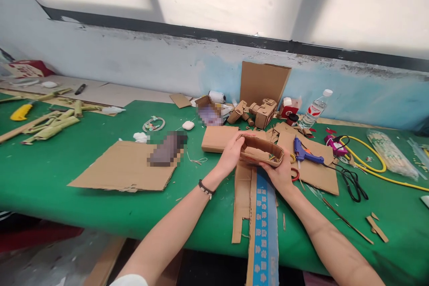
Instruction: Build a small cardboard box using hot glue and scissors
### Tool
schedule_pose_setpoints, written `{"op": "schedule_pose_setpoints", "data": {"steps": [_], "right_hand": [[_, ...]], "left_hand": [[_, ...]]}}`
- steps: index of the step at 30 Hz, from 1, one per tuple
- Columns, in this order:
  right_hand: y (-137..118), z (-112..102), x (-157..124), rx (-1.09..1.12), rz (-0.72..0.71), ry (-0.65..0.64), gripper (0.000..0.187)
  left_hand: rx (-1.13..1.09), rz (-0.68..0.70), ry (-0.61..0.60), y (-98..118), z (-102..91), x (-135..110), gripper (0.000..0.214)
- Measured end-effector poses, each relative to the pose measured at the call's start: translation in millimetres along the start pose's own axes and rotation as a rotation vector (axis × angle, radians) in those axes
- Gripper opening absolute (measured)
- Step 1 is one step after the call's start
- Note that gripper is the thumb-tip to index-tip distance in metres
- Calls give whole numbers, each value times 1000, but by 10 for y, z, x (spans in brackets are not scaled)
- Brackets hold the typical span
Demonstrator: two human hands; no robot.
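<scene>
Between my two hands I hold a cardboard frame (pixel 261 155), an oblong ring with rounded ends and an open middle. My left hand (pixel 232 154) grips its left end, thumb on the near side. At the right end, my right hand (pixel 280 172) is closed around it, with the thumb along the lower edge. Directly beneath lie cardboard strips, one with blue printed tape (pixel 263 228) that hangs over the table's front edge. A flat cardboard box piece (pixel 219 138) rests just behind my left hand. Red-handled scissors (pixel 295 174) are partly hidden by my right hand.
A blue glue gun (pixel 306 154) lies on cardboard to the right, its black cord trailing. Behind stand a cardboard camera model (pixel 264 112) and a water bottle (pixel 313 111). A large cardboard sheet (pixel 117 165) lies left. A yellow-handled tool (pixel 22 112) sits farther left.
</scene>
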State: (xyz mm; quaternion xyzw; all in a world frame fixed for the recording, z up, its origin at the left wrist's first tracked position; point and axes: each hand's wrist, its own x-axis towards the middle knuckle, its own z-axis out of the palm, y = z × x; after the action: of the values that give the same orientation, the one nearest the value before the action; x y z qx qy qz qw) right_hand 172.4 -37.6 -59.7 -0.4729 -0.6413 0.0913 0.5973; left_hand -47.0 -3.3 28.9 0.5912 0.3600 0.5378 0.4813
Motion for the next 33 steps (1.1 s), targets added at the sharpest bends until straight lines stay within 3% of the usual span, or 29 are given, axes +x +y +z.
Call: {"op": "schedule_pose_setpoints", "data": {"steps": [5, 14, 18, 21, 25, 28, 33], "right_hand": [[-33, -51, 53, 11, 27, -26, 84], [-101, -54, 31, 70, 150, -23, 88], [-99, -38, 45, 111, 178, 23, 93], [-152, -21, 84, 166, 222, 23, 92], [-263, -40, 123, 219, 281, 45, 93], [-308, -88, 136, 234, 294, 54, 97], [-292, -136, 146, 239, 275, 35, 104]], "left_hand": [[49, -28, -88, 4, -93, 18, 40], [-54, -8, 130, 30, 65, -112, 19], [-101, 4, 30, 59, 137, -178, 29], [-158, 102, -3, 45, 158, -198, 41], [-119, 234, -32, -88, 145, -185, 74], [-28, 230, -63, -239, 146, -189, 96], [17, 195, -28, -391, 176, -228, 93]]}}
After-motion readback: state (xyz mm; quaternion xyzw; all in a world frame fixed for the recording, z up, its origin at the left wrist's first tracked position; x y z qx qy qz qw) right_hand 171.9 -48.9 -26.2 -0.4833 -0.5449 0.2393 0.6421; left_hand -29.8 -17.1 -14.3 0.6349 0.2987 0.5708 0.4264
